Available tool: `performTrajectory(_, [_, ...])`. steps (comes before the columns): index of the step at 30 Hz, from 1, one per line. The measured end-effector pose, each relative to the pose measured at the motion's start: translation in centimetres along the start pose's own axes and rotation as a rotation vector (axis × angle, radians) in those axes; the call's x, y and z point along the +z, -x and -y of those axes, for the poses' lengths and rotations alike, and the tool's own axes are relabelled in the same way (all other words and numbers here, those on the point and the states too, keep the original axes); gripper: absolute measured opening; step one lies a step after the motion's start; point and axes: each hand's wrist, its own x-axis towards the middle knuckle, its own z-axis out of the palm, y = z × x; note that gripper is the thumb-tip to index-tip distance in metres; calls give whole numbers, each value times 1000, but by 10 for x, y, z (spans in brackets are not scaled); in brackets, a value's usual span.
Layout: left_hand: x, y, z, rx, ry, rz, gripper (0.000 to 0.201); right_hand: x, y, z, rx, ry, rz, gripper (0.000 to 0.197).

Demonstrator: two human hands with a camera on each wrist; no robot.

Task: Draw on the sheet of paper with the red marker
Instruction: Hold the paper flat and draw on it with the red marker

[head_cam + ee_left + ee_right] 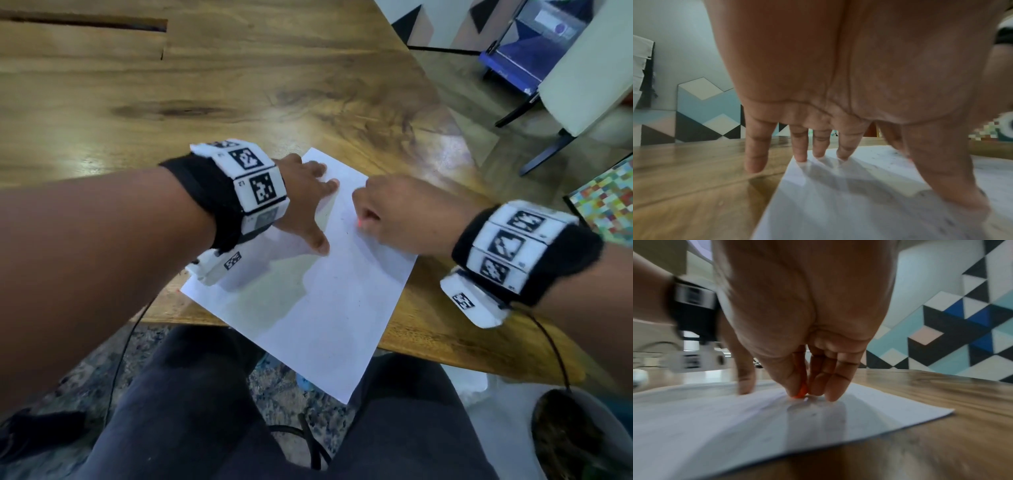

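Marker tip on paper

Paper (318,291) lies mid-frame on the table (171,85), near corner overhanging; left hand (305,202) presses it with fingers spread wide; right hand (400,212) pinches the marker (802,391), tip touching the paper

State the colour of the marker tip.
Orange-red marker tip, clearest in the right wrist view.

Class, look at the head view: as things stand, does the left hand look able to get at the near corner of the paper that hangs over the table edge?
Probably yes. The left hand rests flat on the sheet of paper, and nothing lies between it and that overhanging corner.
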Motion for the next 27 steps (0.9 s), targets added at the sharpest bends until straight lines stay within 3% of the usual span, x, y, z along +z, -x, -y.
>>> performTrajectory(5, [-1, -6, 11, 27, -45, -22, 116, 6, 36, 23, -111, -57, 76, 17])
performTrajectory(9, [7, -7, 20, 8, -42, 2, 124, -1, -1, 24, -53, -94, 7, 14])
performTrajectory(14, [9, -8, 22, 25, -18, -14, 112, -8, -38, 33, -76, -32, 6, 10])
performTrajectory(27, [9, -3, 17, -52, 131, 19, 127, 0, 20, 3, 18, -132, 36, 12])
